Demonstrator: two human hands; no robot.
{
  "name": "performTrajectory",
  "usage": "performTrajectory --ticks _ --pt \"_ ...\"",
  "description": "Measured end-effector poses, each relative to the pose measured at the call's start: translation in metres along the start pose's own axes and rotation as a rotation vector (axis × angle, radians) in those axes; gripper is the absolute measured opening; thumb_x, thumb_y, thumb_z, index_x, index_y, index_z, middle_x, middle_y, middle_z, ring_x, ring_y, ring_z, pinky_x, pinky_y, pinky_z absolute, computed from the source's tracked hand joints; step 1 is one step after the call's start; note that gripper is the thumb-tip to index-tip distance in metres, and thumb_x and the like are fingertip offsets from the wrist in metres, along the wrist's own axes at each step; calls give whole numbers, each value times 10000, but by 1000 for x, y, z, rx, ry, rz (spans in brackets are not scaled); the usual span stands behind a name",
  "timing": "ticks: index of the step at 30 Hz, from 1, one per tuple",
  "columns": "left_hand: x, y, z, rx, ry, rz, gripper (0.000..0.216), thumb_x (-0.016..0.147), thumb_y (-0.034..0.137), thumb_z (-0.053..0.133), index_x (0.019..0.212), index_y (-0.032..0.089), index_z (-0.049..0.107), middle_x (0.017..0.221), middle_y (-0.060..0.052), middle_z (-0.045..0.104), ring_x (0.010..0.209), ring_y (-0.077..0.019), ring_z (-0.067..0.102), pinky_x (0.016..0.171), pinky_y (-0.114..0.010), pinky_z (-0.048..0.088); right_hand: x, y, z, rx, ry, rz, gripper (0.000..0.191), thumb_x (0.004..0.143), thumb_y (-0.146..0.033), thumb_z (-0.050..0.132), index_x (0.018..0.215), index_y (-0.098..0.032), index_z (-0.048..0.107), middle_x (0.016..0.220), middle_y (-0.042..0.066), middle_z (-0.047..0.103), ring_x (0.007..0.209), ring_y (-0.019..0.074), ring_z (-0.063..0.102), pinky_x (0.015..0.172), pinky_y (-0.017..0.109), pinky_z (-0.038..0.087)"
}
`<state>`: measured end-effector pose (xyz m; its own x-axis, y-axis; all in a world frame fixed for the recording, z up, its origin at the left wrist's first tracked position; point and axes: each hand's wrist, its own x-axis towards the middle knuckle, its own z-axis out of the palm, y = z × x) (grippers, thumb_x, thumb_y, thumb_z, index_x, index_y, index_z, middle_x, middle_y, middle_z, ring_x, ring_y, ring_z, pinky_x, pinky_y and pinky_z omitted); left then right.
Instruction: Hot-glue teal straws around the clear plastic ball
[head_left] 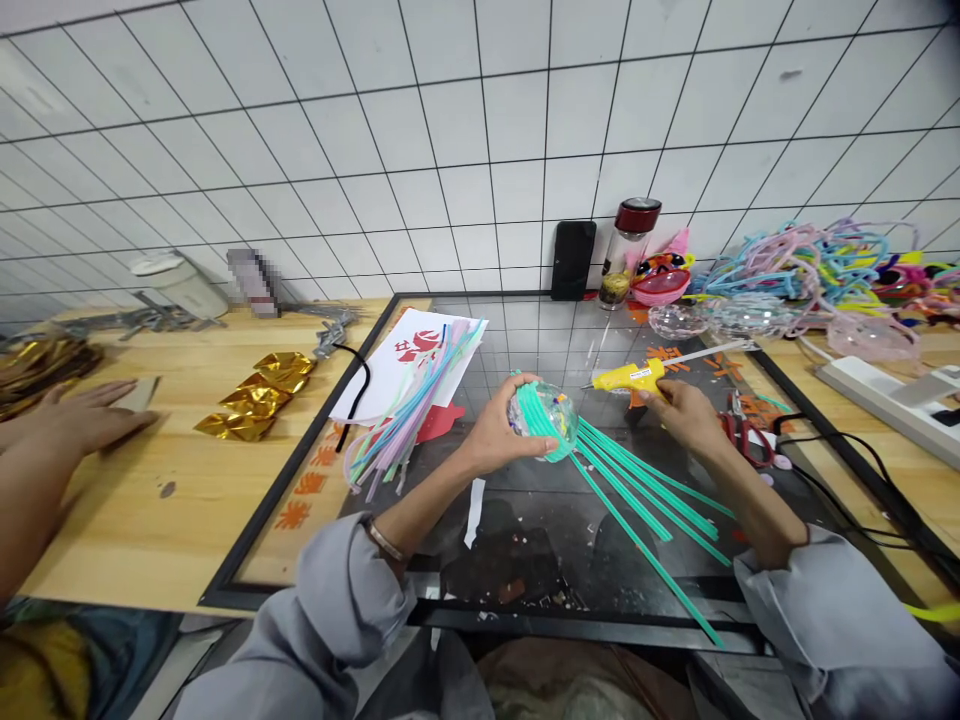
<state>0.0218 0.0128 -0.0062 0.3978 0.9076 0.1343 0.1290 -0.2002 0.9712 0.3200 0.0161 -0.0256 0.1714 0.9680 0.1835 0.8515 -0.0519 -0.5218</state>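
Observation:
My left hand (499, 425) is wrapped round a clear ball (561, 408), which has green strips (541, 425) lying side by side across it. Several long green strips (645, 490) trail from the ball toward the lower right over the dark glass board. My right hand (686, 412) grips a yellow hot glue gun (630, 377) with a glue stick in its back end. The gun's nozzle points left at the ball, a small gap apart from it. Red-handled scissors (746, 430) lie right of my right hand.
Pastel strips (412, 400) lie on white paper (375, 375) at the left. Behind stand a phone (574, 260) and a glass bottle (621, 262). A power strip (892, 400) and black cables are at the right. Another person's hand (90, 420) rests near gold foil (259, 395).

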Motion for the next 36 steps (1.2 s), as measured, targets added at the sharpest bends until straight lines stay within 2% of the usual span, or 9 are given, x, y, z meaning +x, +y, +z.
performTrajectory --ticks 3,8,11,13,15,17,21,25,36 --pt "-1 3 1 -1 -32 1 792 527 321 849 1222 196 491 1165 -64 578 1023 -231 577 893 -328 474 0 1 2 -97 26 -22 400 835 -524 444 571 -224 445 541 12 454 534 154 446 542 288 289" --pt "-1 4 1 -36 -68 -12 781 522 301 841 1209 191 484 1142 -61 579 983 -221 585 882 -335 479 -4 -2 4 -248 104 -77 315 854 -404 471 695 -184 631 711 109 598 664 222 519 602 333 342" --pt "0 3 1 -51 -73 5 771 521 285 843 1198 187 487 1144 -62 578 962 -213 587 883 -346 480 -13 -16 1 -293 174 -105 291 875 -351 483 830 -155 693 838 154 638 765 270 559 653 371 372" --pt "0 2 1 -65 -80 14 768 520 272 843 1196 185 488 1134 -61 580 957 -212 588 887 -353 479 -22 -36 -2 -275 227 -167 268 900 -325 488 867 -168 703 854 128 638 813 267 574 696 376 391" --pt "0 3 1 -72 -86 13 771 518 261 840 1198 184 484 1122 -57 580 955 -208 583 889 -351 475 -32 -61 -6 -118 337 -413 220 922 -285 516 855 -181 699 802 79 633 795 225 582 730 357 405" --pt "0 4 2 -60 -88 6 775 518 262 837 1202 183 481 1115 -52 576 944 -200 578 885 -341 468 -42 -86 -11 -42 384 -639 208 950 -262 518 861 -192 692 795 51 643 784 193 583 726 342 385" --pt "-1 7 2 6 -83 6 783 521 272 840 1214 182 485 1117 -51 576 944 -200 570 879 -332 460 -51 -116 -15 -168 419 -856 181 956 -212 532 864 -187 686 740 28 637 717 171 535 707 341 327" --pt "-2 10 2 44 -76 17 790 520 272 839 1223 179 489 1115 -51 574 945 -203 564 876 -337 458 -49 -118 -12 -276 418 -894 166 948 -185 540 865 -171 683 731 31 625 714 181 497 709 342 298" --pt "-3 13 3 71 -71 14 774 521 266 829 1212 171 493 1144 -67 561 984 -214 539 893 -344 436 -45 -115 -6 -336 390 -909 246 969 -198 489 816 -175 681 721 40 582 714 188 449 708 342 260"
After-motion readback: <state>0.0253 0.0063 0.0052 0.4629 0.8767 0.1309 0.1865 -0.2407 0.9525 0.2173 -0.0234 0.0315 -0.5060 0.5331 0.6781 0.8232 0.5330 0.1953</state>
